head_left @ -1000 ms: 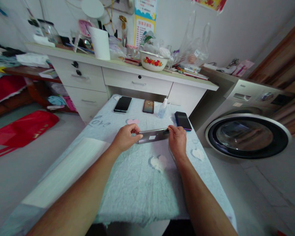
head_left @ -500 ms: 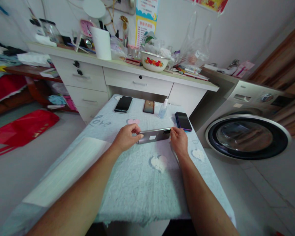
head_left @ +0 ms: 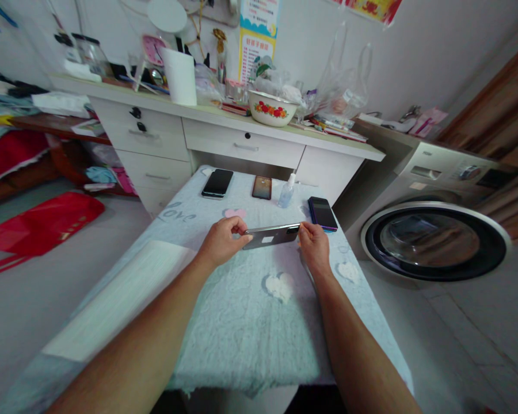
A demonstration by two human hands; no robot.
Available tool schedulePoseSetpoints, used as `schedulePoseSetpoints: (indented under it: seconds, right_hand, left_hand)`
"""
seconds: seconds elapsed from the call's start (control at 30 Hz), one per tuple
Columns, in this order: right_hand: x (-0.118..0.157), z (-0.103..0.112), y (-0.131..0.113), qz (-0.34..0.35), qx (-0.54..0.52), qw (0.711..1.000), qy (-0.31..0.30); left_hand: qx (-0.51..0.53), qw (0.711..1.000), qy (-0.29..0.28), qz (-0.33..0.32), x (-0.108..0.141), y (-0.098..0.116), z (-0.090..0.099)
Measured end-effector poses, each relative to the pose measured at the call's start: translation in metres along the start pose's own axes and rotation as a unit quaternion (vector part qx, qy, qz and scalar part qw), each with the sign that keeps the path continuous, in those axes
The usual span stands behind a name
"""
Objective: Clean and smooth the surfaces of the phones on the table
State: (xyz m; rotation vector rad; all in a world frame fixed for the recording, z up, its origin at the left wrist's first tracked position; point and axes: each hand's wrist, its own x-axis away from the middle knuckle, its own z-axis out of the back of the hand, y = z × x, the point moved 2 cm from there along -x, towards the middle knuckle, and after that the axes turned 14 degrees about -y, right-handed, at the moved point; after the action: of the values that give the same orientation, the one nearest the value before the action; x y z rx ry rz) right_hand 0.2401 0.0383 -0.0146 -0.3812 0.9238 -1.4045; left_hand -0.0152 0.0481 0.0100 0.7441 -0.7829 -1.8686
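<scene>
A grey smartphone [head_left: 270, 237] is held sideways above the cloth-covered table [head_left: 242, 322], its back with a white sticker and dark camera block facing me. My left hand [head_left: 222, 240] pinches its left end between thumb and fingers. At the end by the camera, my right hand [head_left: 314, 244] grips it, and a thin cable seems to run down beside that wrist. Beyond the right hand lies a dark phone with a purple-blue edge [head_left: 323, 213]. Farther back are a black phone [head_left: 218, 183], a small brown phone or case [head_left: 262, 187] and a clear spray bottle [head_left: 287, 191].
A white cloth or paper strip [head_left: 125, 299] lies along the table's left side. Behind stands a white desk [head_left: 242, 141] bearing a flowered bowl [head_left: 271, 108] and a paper roll [head_left: 180, 76]. A washing machine [head_left: 435, 241] is at the right, a red bag [head_left: 47, 221] on the floor at left.
The grey smartphone has tilted slightly, and its back looks a little narrower and darker. Both hands keep their hold in nearly the same place.
</scene>
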Motion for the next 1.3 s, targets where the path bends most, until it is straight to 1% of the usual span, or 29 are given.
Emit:
schedulePoseSetpoints:
  seconds: [0.23,0.33,0.47,0.6,0.8,0.93,1.13,1.2,1.3]
  right_hand:
    - [-0.001,-0.001,-0.002,-0.018,0.036,0.999,-0.022]
    - [-0.001,-0.002,-0.003,-0.027,0.071,0.995,-0.06]
    - [0.0,-0.004,-0.006,-0.042,0.132,0.984,-0.115]
    - [0.001,-0.004,-0.01,-0.066,0.185,0.969,-0.146]
    - [0.002,-0.003,-0.011,-0.084,0.219,0.962,-0.143]
    - [0.001,-0.002,-0.012,-0.068,0.219,0.964,-0.135]
    - [0.0,0.0,-0.012,-0.011,0.161,0.983,-0.093]
    - [0.001,0.0,-0.01,-0.01,0.142,0.986,-0.081]
    - [0.001,-0.002,-0.008,-0.017,0.128,0.989,-0.078]
  left_hand:
    - [0.005,1.0,0.011,0.005,-0.001,-0.002,-0.001]
    - [0.005,1.0,0.012,0.009,-0.001,-0.003,-0.001]
    - [0.004,1.0,0.012,0.013,-0.002,-0.003,0.0]
    - [0.009,1.0,0.01,0.018,-0.002,-0.004,-0.001]
    - [0.016,1.0,0.009,0.019,-0.001,-0.005,-0.001]
    - [0.015,1.0,0.008,0.016,-0.001,-0.004,-0.001]
    - [0.002,1.0,0.007,0.018,-0.002,-0.005,-0.001]
    - [-0.001,1.0,0.006,0.015,-0.001,-0.005,-0.001]
    - [-0.002,1.0,0.005,0.012,-0.001,-0.006,-0.001]
